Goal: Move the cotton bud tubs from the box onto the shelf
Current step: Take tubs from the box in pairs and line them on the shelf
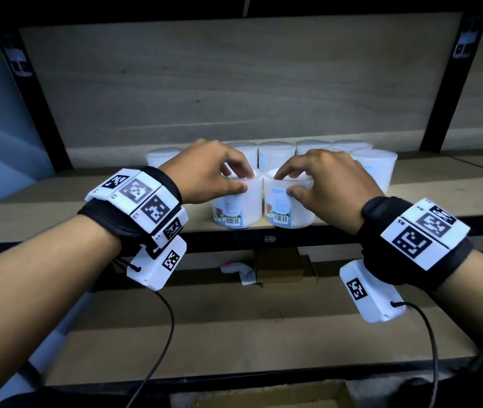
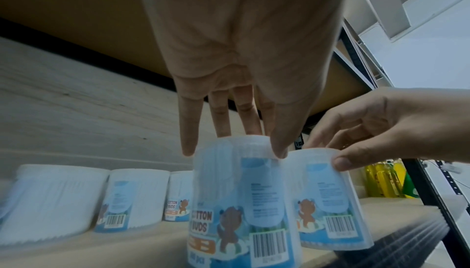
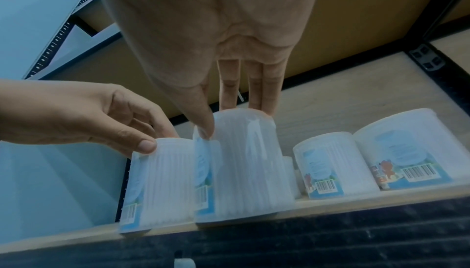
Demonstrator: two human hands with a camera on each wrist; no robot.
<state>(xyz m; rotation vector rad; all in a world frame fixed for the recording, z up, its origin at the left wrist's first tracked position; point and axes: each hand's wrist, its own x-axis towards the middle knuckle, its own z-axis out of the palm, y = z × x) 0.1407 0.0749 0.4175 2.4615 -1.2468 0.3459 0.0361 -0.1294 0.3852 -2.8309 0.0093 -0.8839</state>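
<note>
Two clear cotton bud tubs with blue bear labels stand side by side at the front edge of the wooden shelf [image 1: 417, 181]. My left hand [image 1: 243, 181] grips the left tub [image 1: 238, 207] from above by its lid. In the same way my right hand [image 1: 286, 184] grips the right tub [image 1: 288, 207]. In the left wrist view the left hand [image 2: 234, 147] pinches its tub [image 2: 241, 202] between thumb and fingers. The right wrist view shows the right hand [image 3: 236, 121] on top of its tub [image 3: 249, 161]. Several more tubs [image 1: 275, 154] stand in a row behind.
Black uprights [image 1: 446, 83] frame the shelf bay. On the lower shelf lie a small cardboard box [image 1: 286, 266] and a white object [image 1: 237, 270]. An open cardboard box [image 1: 278, 399] shows at the bottom edge. Yellow bottles [image 2: 381, 179] stand in the neighbouring bay.
</note>
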